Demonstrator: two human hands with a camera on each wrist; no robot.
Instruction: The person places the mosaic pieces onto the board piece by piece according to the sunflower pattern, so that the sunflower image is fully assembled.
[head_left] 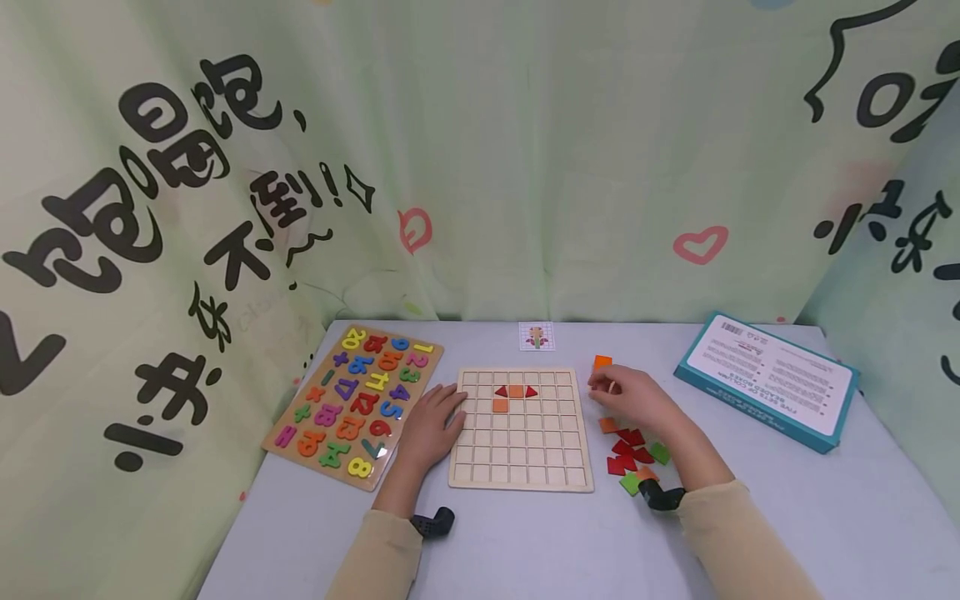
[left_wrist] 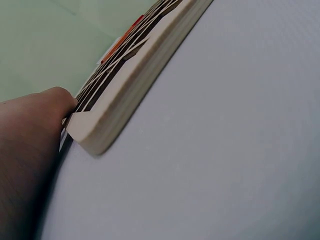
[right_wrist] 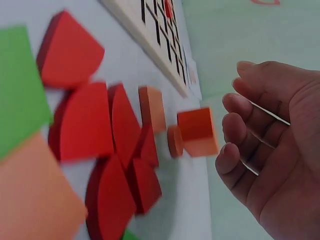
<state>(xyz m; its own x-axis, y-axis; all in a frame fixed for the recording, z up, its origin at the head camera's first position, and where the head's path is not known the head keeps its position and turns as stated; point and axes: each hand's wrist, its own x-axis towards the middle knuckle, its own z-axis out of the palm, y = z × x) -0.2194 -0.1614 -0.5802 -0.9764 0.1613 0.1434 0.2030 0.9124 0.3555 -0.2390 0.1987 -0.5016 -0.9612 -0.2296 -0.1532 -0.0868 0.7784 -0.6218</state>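
Note:
My left hand (head_left: 432, 427) lies with extended fingers along the left edge of a wooden grid board (head_left: 517, 467); in the left wrist view, part of that hand (left_wrist: 30, 145) touches the board's corner. Two orange squares (head_left: 516, 391) and two red triangles (head_left: 532, 392) sit in the upper cells of the board. Off its right edge, my right hand (head_left: 630, 395) hovers beside an orange block (head_left: 602, 362). In the right wrist view its loosely bent fingers (right_wrist: 235, 127) hold nothing, apart from the orange block (right_wrist: 196, 131).
Loose red pieces (head_left: 624, 450), green pieces (head_left: 630, 483) and orange pieces lie right of the board. A small patterned card (head_left: 536, 337) is behind it. On the left lies a number puzzle board (head_left: 352, 408); a teal box (head_left: 768, 382) lies at the far right.

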